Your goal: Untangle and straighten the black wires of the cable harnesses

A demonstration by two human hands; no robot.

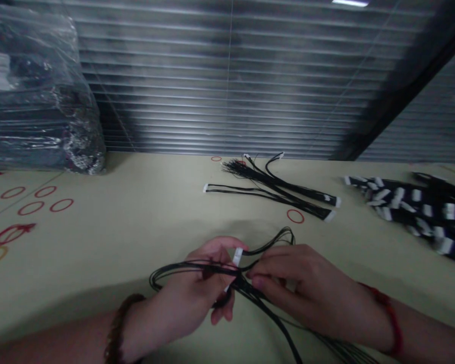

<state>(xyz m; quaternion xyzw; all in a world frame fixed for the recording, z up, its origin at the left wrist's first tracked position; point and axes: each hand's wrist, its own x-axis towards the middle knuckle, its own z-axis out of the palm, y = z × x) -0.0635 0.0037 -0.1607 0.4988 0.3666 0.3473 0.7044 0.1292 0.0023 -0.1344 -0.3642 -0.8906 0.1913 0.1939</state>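
A black wire harness (265, 298) with a white connector (237, 257) is held over the table in front of me. My left hand (200, 283) is closed around its bundled wires, with a loop of them sticking out to the left across the thumb. The white connector shows between the left fingers. My right hand (299, 283) pinches the wires just right of the left fingertips; what exactly lies between its finger and thumb is partly hidden. Loose wire ends trail down toward the lower right, below the right wrist.
Further back on the table (136, 202) lie two black wire harnesses (288, 189) with white connectors. A red rubber band (296, 216) is beside them; several more red bands (31, 208) lie left. A heap of harnesses (413, 207) is at right, a plastic-bagged bundle (41, 111) at left, blinds (197, 76) behind.
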